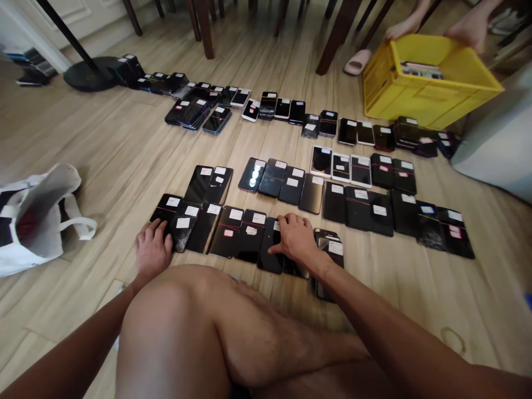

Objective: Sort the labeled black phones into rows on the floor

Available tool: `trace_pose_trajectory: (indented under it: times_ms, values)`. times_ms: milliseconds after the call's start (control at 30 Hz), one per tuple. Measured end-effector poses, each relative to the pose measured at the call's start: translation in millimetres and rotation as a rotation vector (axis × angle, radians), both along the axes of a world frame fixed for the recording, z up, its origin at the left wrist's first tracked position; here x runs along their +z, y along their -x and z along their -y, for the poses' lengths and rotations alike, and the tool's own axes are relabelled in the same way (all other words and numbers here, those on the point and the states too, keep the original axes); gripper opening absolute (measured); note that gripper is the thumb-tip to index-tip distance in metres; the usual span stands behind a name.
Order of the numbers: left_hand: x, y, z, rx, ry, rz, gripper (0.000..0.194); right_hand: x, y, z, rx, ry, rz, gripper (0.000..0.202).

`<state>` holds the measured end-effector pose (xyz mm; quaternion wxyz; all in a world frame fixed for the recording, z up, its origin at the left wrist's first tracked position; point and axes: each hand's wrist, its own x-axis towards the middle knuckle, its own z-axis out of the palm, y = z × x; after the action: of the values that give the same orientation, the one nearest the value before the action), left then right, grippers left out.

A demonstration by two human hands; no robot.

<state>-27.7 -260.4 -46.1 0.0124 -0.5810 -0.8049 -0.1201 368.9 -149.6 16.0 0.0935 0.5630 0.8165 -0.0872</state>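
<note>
Several dark phones with white labels lie in rows on the wooden floor. My left hand (153, 246) rests at the left end of the nearest row, fingers spread on the edge of a black phone (167, 206). Beside it is a phone with a cracked-looking surface (181, 235). My right hand (294, 237) lies with thumb and fingers apart over a black phone (270, 257) near the row's right end and partly covers the phone next to it. Right of that hand stands a small stack of phones (334, 250), partly behind my forearm.
Another person's hands hold a yellow crate (432, 100) at the upper right. A white bag (45, 221) lies at the left. Farther back are a black round stand base (89, 73), chair legs and a pink slipper (357, 62).
</note>
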Motion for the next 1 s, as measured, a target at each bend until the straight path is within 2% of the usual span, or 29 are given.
trace_pose_trajectory:
  times_ms: [200, 500, 700, 800, 1000]
  values:
    - [1.0, 0.1, -0.3, -0.003, 0.000, 0.002, 0.052, 0.7, 3.2, 14.9, 0.032, -0.043, 0.023, 0.095]
    - [4.0, -0.7, -0.7, 0.009, 0.005, 0.020, 0.050, 9.3, 7.5, 49.4, 0.023, -0.003, -0.015, 0.094]
    - [4.8, -2.4, -1.2, 0.021, -0.004, 0.012, 0.050, 15.7, 14.9, 77.8, 0.079, -0.046, 0.039, 0.078]
    - [5.9, -3.0, -1.9, 0.016, 0.001, 0.005, 0.051, 17.7, 14.3, 79.7, 0.071, -0.027, 0.043, 0.074]
    - [6.8, -1.8, -2.3, 0.004, 0.016, -0.001, 0.051, 23.9, 2.2, 67.1, 0.033, 0.063, -0.012, 0.056]
